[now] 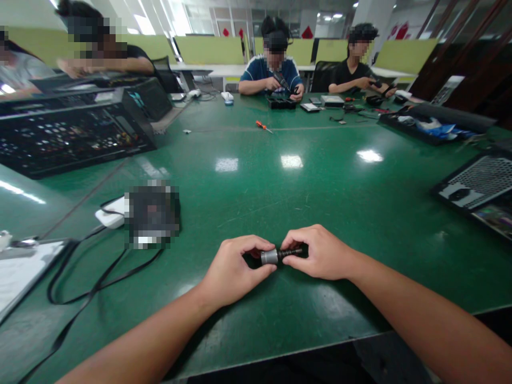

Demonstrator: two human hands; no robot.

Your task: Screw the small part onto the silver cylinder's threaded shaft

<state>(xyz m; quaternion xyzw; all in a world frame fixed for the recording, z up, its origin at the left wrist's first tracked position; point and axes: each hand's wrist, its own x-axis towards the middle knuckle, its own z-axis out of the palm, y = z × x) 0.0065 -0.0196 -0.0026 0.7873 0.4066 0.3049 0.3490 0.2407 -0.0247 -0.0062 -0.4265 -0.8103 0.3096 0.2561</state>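
Observation:
Just above the green table, near its front edge, is a small metal part (269, 257) with a silver-grey cylinder at its left and a thin dark, ringed shaft pointing right. My left hand (236, 269) grips the cylinder between thumb and fingers. The shaft lies between the thumb and fingers of my right hand (320, 253), which pinches it close to the cylinder. The part lies roughly level, and its exact kind cannot be made out. Some of the shaft is hidden by my right fingers.
A dark pixelated object (152, 213) with a black strap and a clipboard (32, 272) lie left. Computer cases stand at left (72, 128) and right (480, 186). An orange screwdriver (262, 125) lies farther back. Several people work across the table (248, 202), one holding a power tool (282, 81).

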